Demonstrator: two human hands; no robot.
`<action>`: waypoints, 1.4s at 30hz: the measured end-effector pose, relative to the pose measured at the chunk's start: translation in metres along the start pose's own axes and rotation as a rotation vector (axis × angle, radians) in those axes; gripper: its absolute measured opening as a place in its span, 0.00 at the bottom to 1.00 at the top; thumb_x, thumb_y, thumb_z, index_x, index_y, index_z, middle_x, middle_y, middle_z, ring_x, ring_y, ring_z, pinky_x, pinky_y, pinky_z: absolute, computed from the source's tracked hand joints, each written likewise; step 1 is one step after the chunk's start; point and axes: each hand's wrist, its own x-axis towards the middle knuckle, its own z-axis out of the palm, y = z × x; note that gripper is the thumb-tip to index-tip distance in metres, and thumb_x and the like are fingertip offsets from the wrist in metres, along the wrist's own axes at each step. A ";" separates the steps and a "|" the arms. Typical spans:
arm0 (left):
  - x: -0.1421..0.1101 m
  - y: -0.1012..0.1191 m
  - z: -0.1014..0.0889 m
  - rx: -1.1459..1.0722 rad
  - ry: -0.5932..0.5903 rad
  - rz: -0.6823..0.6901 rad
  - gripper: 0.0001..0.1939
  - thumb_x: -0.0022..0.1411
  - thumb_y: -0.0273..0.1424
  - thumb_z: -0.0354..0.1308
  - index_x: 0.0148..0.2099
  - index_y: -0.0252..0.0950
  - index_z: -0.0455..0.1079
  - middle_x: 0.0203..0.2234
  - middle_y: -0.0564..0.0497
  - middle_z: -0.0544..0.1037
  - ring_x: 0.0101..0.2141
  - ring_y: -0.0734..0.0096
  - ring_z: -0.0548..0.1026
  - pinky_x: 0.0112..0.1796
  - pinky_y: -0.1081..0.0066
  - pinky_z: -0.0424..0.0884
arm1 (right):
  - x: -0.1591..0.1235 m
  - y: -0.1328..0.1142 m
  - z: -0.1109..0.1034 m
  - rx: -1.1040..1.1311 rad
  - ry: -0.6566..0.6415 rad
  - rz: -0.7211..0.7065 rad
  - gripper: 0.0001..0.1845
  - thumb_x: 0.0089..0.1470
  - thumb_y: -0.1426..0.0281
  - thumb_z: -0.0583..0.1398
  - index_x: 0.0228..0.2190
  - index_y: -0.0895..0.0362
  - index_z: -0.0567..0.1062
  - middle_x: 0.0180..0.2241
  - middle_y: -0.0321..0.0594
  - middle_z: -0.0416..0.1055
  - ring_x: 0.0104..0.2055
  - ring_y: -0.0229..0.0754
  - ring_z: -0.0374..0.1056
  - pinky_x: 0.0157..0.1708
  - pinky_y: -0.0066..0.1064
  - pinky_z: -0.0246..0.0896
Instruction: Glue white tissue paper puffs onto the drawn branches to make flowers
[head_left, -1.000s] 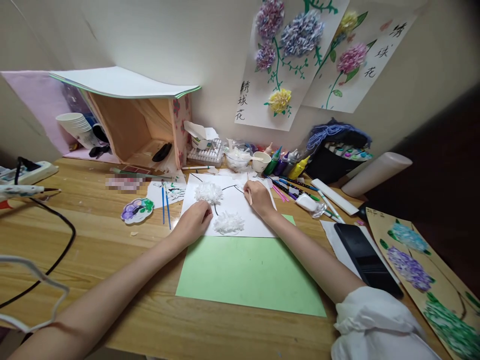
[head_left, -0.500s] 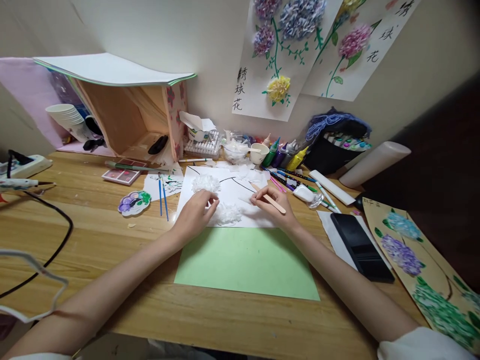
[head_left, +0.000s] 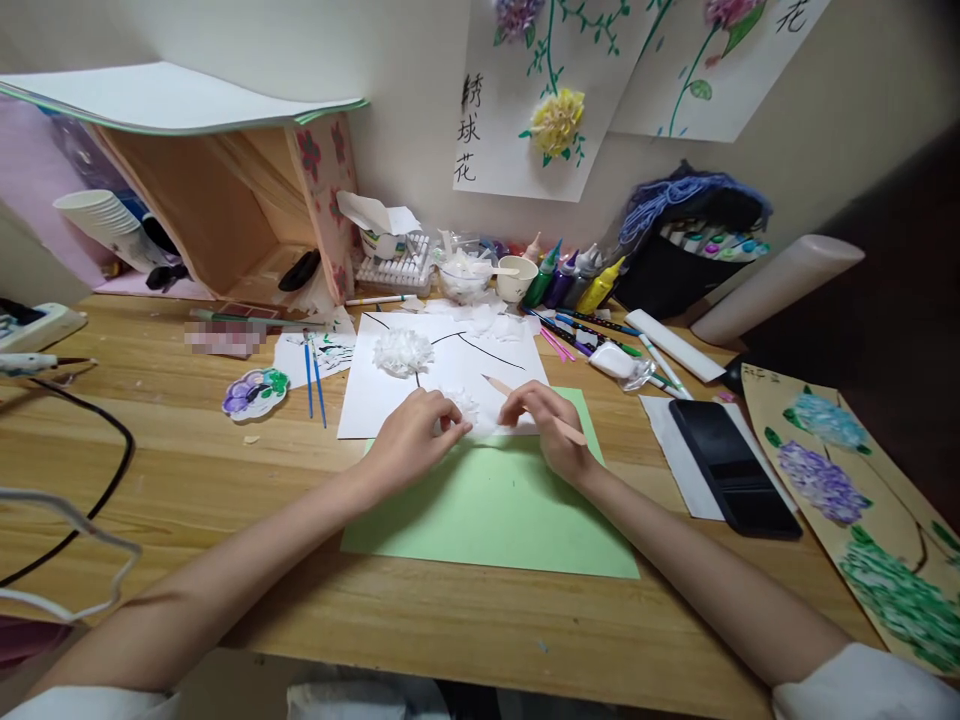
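My right hand (head_left: 547,425) holds a wooden craft stick (head_left: 571,430) slantwise, its fingertips low over the lower right edge of the white paper (head_left: 360,405). My left hand (head_left: 420,430) is curled, thumb and fingertips close together; whatever they pinch is too small to make out. Just behind these fingers lies a lower cluster of crumpled white paper petals (head_left: 461,403), partly covered by the hand. A fuller white petal flower (head_left: 403,352) is on the sheet's upper left, near drawn black stem lines. The green sheet (head_left: 487,520) lies under the white paper and both wrists.
Behind the sheet stand a bowl of white scraps (head_left: 463,280), a paper cup (head_left: 516,278) and paint bottles (head_left: 555,280). A paint palette (head_left: 255,395) and brushes (head_left: 315,380) are left. A phone (head_left: 735,465) lies right; a glue gun (head_left: 34,365) with cable is far left.
My left hand has moved right and nearer, away from the upper flower, which now shows whole. My right hand has come slightly nearer with the craft stick. The camera view has tilted down.
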 end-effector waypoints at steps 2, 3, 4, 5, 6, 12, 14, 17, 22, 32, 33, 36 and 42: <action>0.001 0.002 0.001 0.045 -0.018 0.026 0.10 0.60 0.37 0.53 0.32 0.36 0.69 0.28 0.51 0.72 0.34 0.67 0.67 0.33 0.69 0.61 | -0.008 -0.001 -0.001 0.055 0.042 -0.082 0.23 0.60 0.59 0.44 0.26 0.56 0.72 0.20 0.36 0.67 0.23 0.36 0.62 0.26 0.29 0.58; 0.001 0.003 0.001 0.079 -0.015 0.039 0.10 0.60 0.36 0.53 0.32 0.36 0.69 0.28 0.51 0.72 0.34 0.67 0.67 0.33 0.70 0.61 | -0.011 -0.001 -0.001 0.059 0.037 -0.127 0.26 0.61 0.58 0.42 0.25 0.56 0.73 0.18 0.35 0.65 0.21 0.35 0.60 0.24 0.28 0.56; 0.002 0.003 0.002 0.118 -0.008 0.049 0.10 0.60 0.36 0.53 0.31 0.36 0.69 0.28 0.51 0.72 0.34 0.67 0.66 0.32 0.70 0.61 | -0.014 -0.001 -0.002 0.036 0.018 -0.170 0.28 0.61 0.58 0.41 0.23 0.56 0.73 0.16 0.35 0.63 0.19 0.35 0.59 0.22 0.28 0.54; 0.003 0.004 0.003 0.159 0.004 0.056 0.10 0.60 0.36 0.53 0.31 0.36 0.69 0.28 0.51 0.72 0.34 0.67 0.66 0.32 0.70 0.60 | -0.016 -0.002 -0.002 -0.008 -0.009 -0.211 0.29 0.61 0.58 0.40 0.21 0.56 0.72 0.15 0.35 0.62 0.18 0.35 0.57 0.22 0.29 0.53; 0.004 0.004 0.003 0.199 0.018 0.062 0.10 0.60 0.35 0.53 0.31 0.36 0.69 0.28 0.51 0.72 0.34 0.67 0.66 0.31 0.70 0.60 | -0.017 -0.002 -0.002 -0.067 -0.042 -0.251 0.29 0.61 0.59 0.40 0.20 0.56 0.71 0.15 0.34 0.60 0.18 0.34 0.57 0.23 0.29 0.53; 0.007 0.003 0.008 0.374 0.103 0.103 0.11 0.62 0.36 0.51 0.31 0.36 0.69 0.28 0.50 0.73 0.33 0.67 0.66 0.29 0.70 0.58 | -0.011 0.000 0.003 -0.297 -0.204 -0.402 0.25 0.63 0.66 0.40 0.22 0.57 0.68 0.17 0.34 0.61 0.20 0.33 0.57 0.26 0.27 0.54; 0.007 0.004 0.009 0.392 0.118 0.112 0.12 0.62 0.37 0.51 0.30 0.36 0.69 0.28 0.50 0.73 0.33 0.67 0.66 0.28 0.69 0.58 | -0.009 0.002 0.005 -0.316 -0.216 -0.393 0.23 0.63 0.67 0.41 0.23 0.57 0.68 0.18 0.34 0.61 0.20 0.33 0.58 0.26 0.27 0.54; 0.006 0.004 0.006 0.375 0.149 0.129 0.13 0.62 0.38 0.50 0.32 0.36 0.68 0.28 0.50 0.73 0.33 0.67 0.67 0.30 0.69 0.60 | -0.008 0.005 0.005 -0.327 -0.224 -0.359 0.22 0.63 0.67 0.42 0.24 0.57 0.68 0.19 0.34 0.62 0.21 0.33 0.59 0.27 0.26 0.54; 0.007 -0.018 -0.009 0.304 0.227 -0.033 0.13 0.65 0.35 0.42 0.34 0.35 0.64 0.29 0.48 0.72 0.33 0.66 0.68 0.33 0.68 0.61 | -0.007 0.008 0.005 -0.317 -0.225 -0.279 0.22 0.63 0.66 0.43 0.24 0.57 0.69 0.18 0.33 0.61 0.21 0.33 0.59 0.27 0.26 0.55; 0.007 -0.061 -0.013 0.149 0.091 -0.134 0.05 0.58 0.31 0.49 0.33 0.36 0.64 0.30 0.49 0.73 0.32 0.65 0.70 0.32 0.69 0.63 | 0.002 -0.007 0.020 -0.305 -0.107 0.068 0.24 0.62 0.59 0.43 0.21 0.56 0.66 0.11 0.29 0.56 0.15 0.32 0.55 0.23 0.26 0.55; 0.007 -0.061 -0.013 0.140 0.092 -0.131 0.05 0.58 0.31 0.49 0.33 0.36 0.64 0.30 0.49 0.73 0.32 0.66 0.70 0.32 0.69 0.63 | 0.005 -0.009 0.023 -0.297 -0.087 0.099 0.25 0.62 0.58 0.43 0.20 0.56 0.65 0.10 0.29 0.55 0.15 0.33 0.54 0.23 0.26 0.55; 0.006 -0.061 -0.013 0.129 0.102 -0.120 0.05 0.58 0.31 0.49 0.33 0.36 0.64 0.29 0.49 0.73 0.32 0.66 0.70 0.31 0.69 0.63 | 0.015 -0.013 0.031 -0.247 -0.039 0.144 0.26 0.60 0.56 0.44 0.18 0.56 0.65 0.09 0.29 0.54 0.14 0.33 0.54 0.23 0.27 0.56; 0.005 -0.062 -0.013 0.116 0.106 -0.110 0.06 0.58 0.32 0.49 0.33 0.36 0.65 0.29 0.49 0.72 0.31 0.67 0.69 0.31 0.70 0.62 | 0.013 -0.010 0.027 -0.189 0.061 0.032 0.29 0.60 0.55 0.44 0.15 0.55 0.65 0.10 0.32 0.56 0.13 0.33 0.55 0.19 0.28 0.53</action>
